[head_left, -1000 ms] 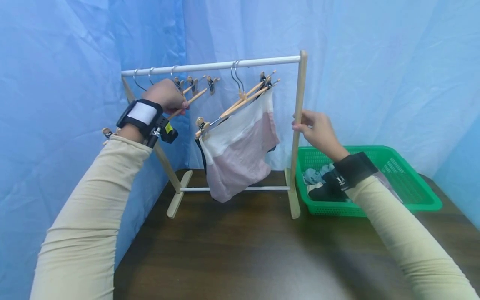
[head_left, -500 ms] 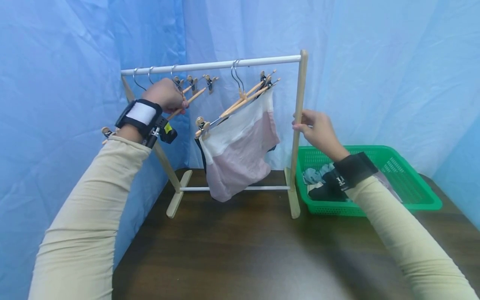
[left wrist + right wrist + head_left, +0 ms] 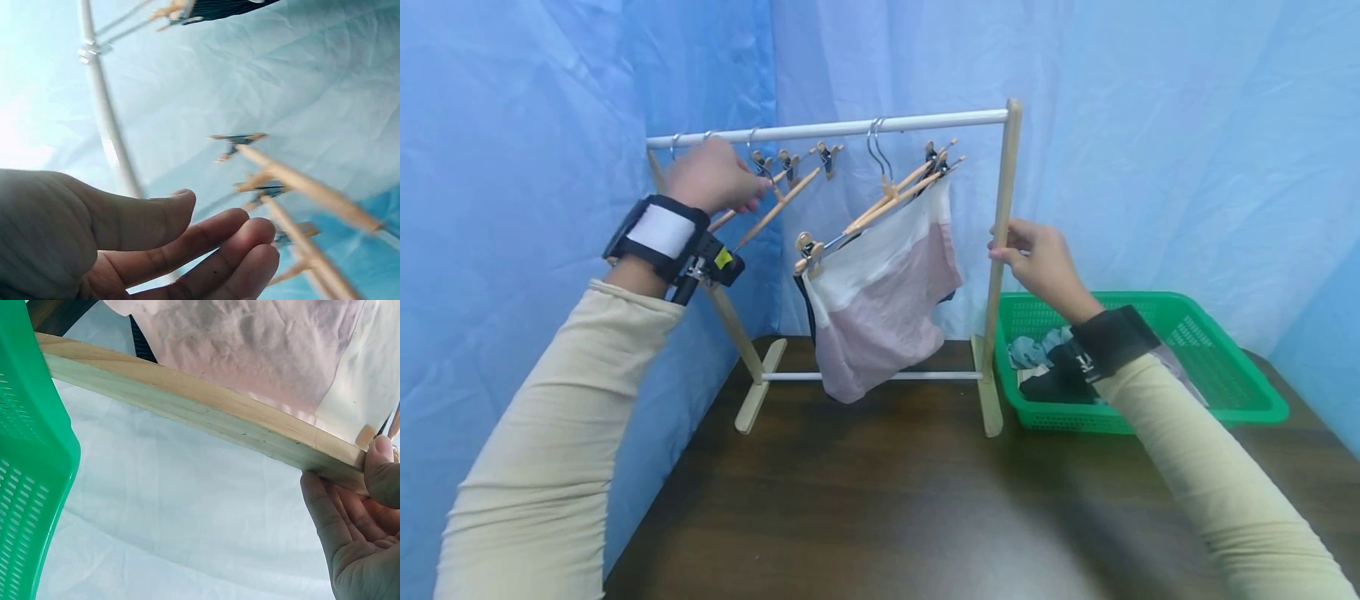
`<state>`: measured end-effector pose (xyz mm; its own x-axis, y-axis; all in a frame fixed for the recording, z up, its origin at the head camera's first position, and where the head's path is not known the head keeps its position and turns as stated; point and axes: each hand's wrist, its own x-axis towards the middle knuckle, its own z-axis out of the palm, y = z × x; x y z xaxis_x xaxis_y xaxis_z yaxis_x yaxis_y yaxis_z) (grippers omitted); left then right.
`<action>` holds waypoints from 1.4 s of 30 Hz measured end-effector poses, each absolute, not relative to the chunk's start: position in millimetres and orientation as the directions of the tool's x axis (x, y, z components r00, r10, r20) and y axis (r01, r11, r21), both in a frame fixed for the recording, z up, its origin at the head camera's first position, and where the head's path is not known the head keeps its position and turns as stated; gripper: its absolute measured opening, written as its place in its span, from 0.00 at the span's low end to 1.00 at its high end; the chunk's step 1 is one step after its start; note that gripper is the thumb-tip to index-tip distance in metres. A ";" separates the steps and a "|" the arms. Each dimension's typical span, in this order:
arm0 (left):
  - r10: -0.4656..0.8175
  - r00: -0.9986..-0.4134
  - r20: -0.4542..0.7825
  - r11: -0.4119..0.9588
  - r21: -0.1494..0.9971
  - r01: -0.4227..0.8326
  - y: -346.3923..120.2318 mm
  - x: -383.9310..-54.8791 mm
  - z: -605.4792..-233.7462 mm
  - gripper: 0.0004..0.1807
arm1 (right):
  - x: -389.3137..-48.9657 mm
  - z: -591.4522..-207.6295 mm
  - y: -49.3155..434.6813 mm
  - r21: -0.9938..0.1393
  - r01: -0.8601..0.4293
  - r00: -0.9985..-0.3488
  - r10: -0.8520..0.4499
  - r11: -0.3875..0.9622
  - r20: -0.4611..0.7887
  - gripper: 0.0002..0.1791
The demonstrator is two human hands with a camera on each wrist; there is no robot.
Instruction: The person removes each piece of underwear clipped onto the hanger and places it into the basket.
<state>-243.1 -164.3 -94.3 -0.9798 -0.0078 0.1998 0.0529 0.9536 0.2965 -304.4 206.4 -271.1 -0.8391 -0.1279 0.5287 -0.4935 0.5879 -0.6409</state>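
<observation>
My left hand [image 3: 711, 179] is raised by the left part of the rack's white rail [image 3: 820, 131], beside a bare wooden clip hanger [image 3: 782, 200]. In the left wrist view its thumb and fingers [image 3: 215, 269] stand apart with nothing between them. Between thumb and fingers, my right hand [image 3: 1037, 258] pinches the rack's right wooden post [image 3: 1002, 192]; the right wrist view shows the thumb on one face of that post [image 3: 206, 406]. A pink and white pair of shorts [image 3: 887, 292] hangs tilted from a clip hanger on the rail, with a dark garment partly hidden behind it.
To the right of the rack, a green basket [image 3: 1225, 367] holds crumpled clothes [image 3: 1037, 350], partly covered by my right wrist. Several hanger hooks sit on the rail's left part. The rack stands on a dark wooden table [image 3: 865, 500], with blue cloth behind and at the left.
My left hand has let go of the bare hanger and moved up and left of it. That hanger hangs from the rail. My right hand keeps its hold on the post.
</observation>
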 end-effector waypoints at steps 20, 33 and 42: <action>0.207 -0.930 0.303 0.966 0.084 0.243 -70.8 -198.7 -83.9 0.21 | -301.6 -268.4 207.9 -0.635 -0.504 -0.830 -0.123 0.586 0.544 0.15; 0.206 -0.918 0.340 0.968 0.068 0.242 -35.0 -210.3 -98.4 0.27 | -302.7 -268.6 209.1 -0.643 -0.500 -0.835 -0.126 0.580 0.536 0.15; 0.196 -0.920 0.340 0.971 0.063 0.230 -27.0 -220.1 -121.1 0.23 | -304.1 -269.1 207.9 -0.653 -0.492 -0.841 -0.120 0.576 0.528 0.15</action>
<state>-220.1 -27.0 -121.1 -0.9199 0.1961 0.3396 0.2301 0.9712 0.0626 -304.1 207.9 -269.1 -0.8408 -0.1201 0.5278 -0.4920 0.5761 -0.6527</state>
